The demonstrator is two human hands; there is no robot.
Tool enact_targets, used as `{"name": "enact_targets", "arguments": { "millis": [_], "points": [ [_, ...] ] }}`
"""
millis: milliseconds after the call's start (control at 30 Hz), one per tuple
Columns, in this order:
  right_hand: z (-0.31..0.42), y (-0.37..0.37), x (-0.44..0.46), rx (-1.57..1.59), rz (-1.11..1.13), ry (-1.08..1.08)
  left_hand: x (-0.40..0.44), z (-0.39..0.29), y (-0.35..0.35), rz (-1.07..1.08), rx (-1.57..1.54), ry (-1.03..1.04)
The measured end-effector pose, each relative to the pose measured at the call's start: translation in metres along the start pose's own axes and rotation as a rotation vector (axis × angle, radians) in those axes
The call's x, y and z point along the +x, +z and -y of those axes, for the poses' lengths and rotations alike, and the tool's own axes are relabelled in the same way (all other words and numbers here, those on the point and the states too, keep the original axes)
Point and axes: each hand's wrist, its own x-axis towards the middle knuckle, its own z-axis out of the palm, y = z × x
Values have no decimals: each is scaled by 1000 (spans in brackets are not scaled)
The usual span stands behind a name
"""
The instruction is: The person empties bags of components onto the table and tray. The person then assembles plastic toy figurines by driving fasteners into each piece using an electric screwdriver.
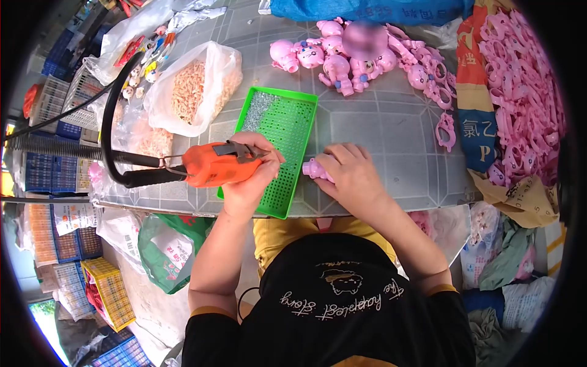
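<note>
Left hand [254, 174] gripping orange tool [211, 165] — right hand [354, 180], around pink toy [315, 170]

This looks like a small workshop doing bulk piecework. A corded orange power tool [211, 164] sits over the worktop [391, 131], and a green tray [286, 211] there carries small metallic pieces [262, 105]. Pink plastic parts [336, 70] lie heaped at 12 o'clock and fill a printed sack [474, 92] at 2 o'clock. Plastic crates [64, 168] are stacked at 9 o'clock.
</note>
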Motion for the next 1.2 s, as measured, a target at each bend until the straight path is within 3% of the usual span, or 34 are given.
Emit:
{"name": "enact_targets", "arguments": {
  "millis": [333, 533, 933, 1133, 1200],
  "points": [
    [4, -5, 1, -4, 32, 14, -3, -9, 5, -19, 69, 40],
    [3, 0, 2, -19, 21, 4, 7, -24, 25, 93, -90, 148],
    [0, 6, 3, -36, -41, -10, 20, -1, 37, 94, -168, 28],
    [0, 9, 3, -34, -54, -28, 32, 0, 31, 297, -190, -130],
    [0, 11, 1, -21, -59, -20, 33, -3, 36, 235, -100, -115]
  ]
}}
